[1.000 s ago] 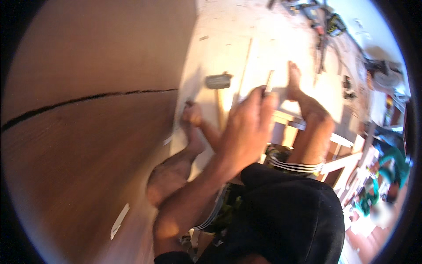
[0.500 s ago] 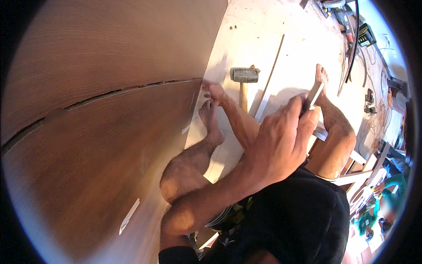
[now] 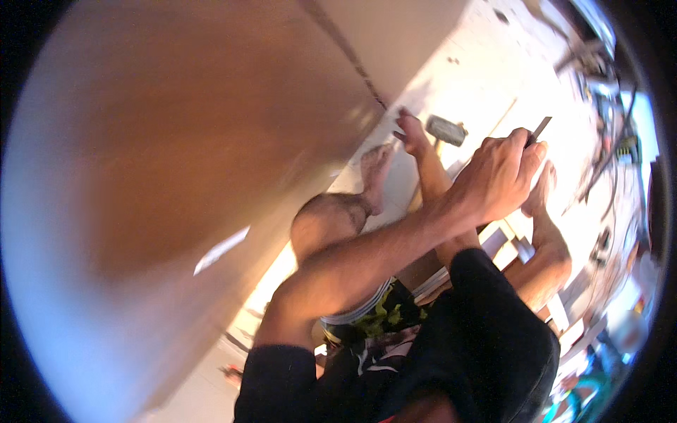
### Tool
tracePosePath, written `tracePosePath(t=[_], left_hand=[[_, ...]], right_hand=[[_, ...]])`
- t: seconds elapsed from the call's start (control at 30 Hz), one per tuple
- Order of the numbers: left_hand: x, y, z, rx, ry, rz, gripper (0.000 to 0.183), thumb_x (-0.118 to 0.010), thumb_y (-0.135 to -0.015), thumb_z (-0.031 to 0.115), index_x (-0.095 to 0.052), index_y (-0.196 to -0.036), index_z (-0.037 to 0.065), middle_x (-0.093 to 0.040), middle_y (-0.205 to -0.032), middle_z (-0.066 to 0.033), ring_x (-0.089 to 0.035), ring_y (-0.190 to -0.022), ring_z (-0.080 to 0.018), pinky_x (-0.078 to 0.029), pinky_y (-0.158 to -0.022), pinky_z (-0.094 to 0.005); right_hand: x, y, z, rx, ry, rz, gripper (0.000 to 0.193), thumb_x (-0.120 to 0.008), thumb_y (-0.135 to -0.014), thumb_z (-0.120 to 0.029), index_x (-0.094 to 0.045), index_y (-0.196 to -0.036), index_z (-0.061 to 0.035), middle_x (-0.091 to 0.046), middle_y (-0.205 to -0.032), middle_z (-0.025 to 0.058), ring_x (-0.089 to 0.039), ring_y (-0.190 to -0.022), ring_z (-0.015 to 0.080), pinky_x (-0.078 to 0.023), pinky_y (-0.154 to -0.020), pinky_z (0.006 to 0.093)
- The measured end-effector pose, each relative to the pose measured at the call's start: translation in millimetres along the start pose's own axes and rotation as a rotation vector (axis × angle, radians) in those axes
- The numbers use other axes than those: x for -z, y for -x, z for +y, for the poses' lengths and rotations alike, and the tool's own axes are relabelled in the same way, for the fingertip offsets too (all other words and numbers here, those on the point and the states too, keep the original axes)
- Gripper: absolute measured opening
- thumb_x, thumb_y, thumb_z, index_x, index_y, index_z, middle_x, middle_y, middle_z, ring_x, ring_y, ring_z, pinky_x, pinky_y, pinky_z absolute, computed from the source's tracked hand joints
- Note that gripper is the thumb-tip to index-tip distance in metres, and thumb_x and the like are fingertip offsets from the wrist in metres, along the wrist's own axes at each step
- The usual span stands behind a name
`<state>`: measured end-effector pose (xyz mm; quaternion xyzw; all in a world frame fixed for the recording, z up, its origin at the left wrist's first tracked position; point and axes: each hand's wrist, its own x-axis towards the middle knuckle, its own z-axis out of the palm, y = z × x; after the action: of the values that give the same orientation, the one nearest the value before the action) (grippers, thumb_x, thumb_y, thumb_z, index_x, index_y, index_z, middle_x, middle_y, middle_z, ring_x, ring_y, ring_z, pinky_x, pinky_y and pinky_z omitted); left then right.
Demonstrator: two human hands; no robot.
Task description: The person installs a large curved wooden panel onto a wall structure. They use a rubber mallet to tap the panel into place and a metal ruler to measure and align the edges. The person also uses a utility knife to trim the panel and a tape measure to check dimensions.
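My left hand [image 3: 499,173] is closed round the dark handle of a chisel [image 3: 541,127], its narrow flat blade sticking out past the fingers. The left forearm crosses over my right arm. My right hand [image 3: 413,134], a little blurred, reaches low beside the edge of a large brown wooden panel [image 3: 211,134]; its fingers look spread, with nothing seen in them. Just right of that hand a mallet [image 3: 446,131] with a dark head lies on the pale floor. Part of its handle is hidden behind my arms.
My bare feet stand on either side of the mallet. A white strip [image 3: 221,251] sticks to the panel, which fills the left. Cables and tools litter the floor at the far right. A person in a green sleeve [image 3: 592,388] is at the lower right.
The view has swung, so the panel's seam now slants at the top. My left hand with the chisel is farther up and right. My right hand's fingers have come off the panel's edge.
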<state>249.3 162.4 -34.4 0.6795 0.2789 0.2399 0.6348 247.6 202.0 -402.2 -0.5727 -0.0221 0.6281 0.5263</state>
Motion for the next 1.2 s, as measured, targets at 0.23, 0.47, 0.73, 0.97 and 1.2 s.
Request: tracePosePath(t=[0.23,0.47,0.73,0.97,1.2], left_hand=[[-34.2,11.6,-51.4,-0.134,-0.175,0.394,0.038,-0.048,-0.108,0.031,-0.065,-0.1,-0.002,-0.07,-0.091,-0.0235,-0.07,-0.089,-0.0382,-0.053,-0.085,-0.0549],[-11.8,141.8,127.2,-0.179,0.241,0.288,0.049,-0.039,-0.111,0.044,-0.066,-0.106,0.003,-0.067,-0.064,-0.0047,-0.072,-0.066,-0.018,-0.057,-0.062,-0.0362],[34.9,223.2,92.0,-0.317,0.253,0.625,0.042,-0.049,-0.109,0.034,-0.069,-0.1,-0.002,-0.072,-0.077,-0.011,-0.073,-0.067,-0.0186,-0.059,-0.063,-0.0326],[110.4,345.2,107.1,-0.352,0.353,0.85,0.034,-0.056,-0.11,0.033,-0.069,-0.113,0.002,-0.076,-0.093,-0.0129,-0.075,-0.081,-0.0177,-0.061,-0.073,-0.03],[108.8,475.0,-79.1,0.338,-0.629,1.0,0.041,-0.064,-0.095,0.024,-0.063,-0.132,0.005,-0.073,-0.114,-0.0235,-0.071,-0.108,-0.0421,-0.056,-0.095,-0.0528]], right_hand=[[17.5,180.4,-44.7,0.084,-0.11,-0.214,0.054,-0.047,-0.105,-0.049,-0.058,-0.134,-0.0046,-0.061,-0.109,0.0106,-0.06,-0.086,0.0216,-0.057,-0.07,0.0388],[25.2,350.2,-146.1,0.261,-0.139,-0.733,0.064,-0.042,-0.104,-0.062,-0.061,-0.126,-0.0045,-0.06,-0.086,0.0093,-0.056,-0.065,0.0195,-0.054,-0.058,0.035],[-14.9,436.1,-105.0,0.036,0.024,-1.138,0.081,-0.032,-0.101,-0.078,-0.065,-0.109,-0.0045,-0.043,-0.049,0.0037,-0.032,-0.032,0.0153,-0.035,-0.036,0.0268],[-15.7,439.7,-80.3,0.119,0.522,-1.095,0.068,-0.048,-0.106,-0.063,-0.062,-0.118,0.0022,-0.041,-0.055,-0.0008,-0.034,-0.038,0.0096,-0.028,-0.037,0.0264],[-8.5,429.7,-74.2,0.101,0.375,-0.645,0.059,-0.047,-0.107,-0.059,-0.061,-0.123,-0.0042,-0.044,-0.06,-0.0013,-0.036,-0.041,0.0114,-0.032,-0.036,0.0258]])
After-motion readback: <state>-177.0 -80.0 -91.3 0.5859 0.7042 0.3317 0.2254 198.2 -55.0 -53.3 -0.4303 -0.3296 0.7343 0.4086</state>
